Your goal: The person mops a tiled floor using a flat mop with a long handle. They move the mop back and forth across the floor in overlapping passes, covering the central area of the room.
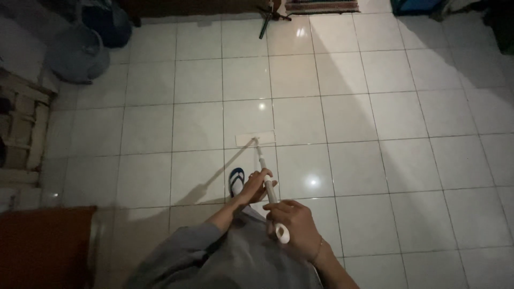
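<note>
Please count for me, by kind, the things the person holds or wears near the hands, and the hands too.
Flat mop, white, handle gripped by both hands: 1
Hands, left hand and right hand: 2
Blue sandal: 1
Thin bracelet on the right wrist: 1
Total: 5

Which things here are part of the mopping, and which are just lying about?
In use: flat mop, left hand, right hand, tiled floor.
Lying about: grey bucket, red rug, wooden crate, striped mat.
</note>
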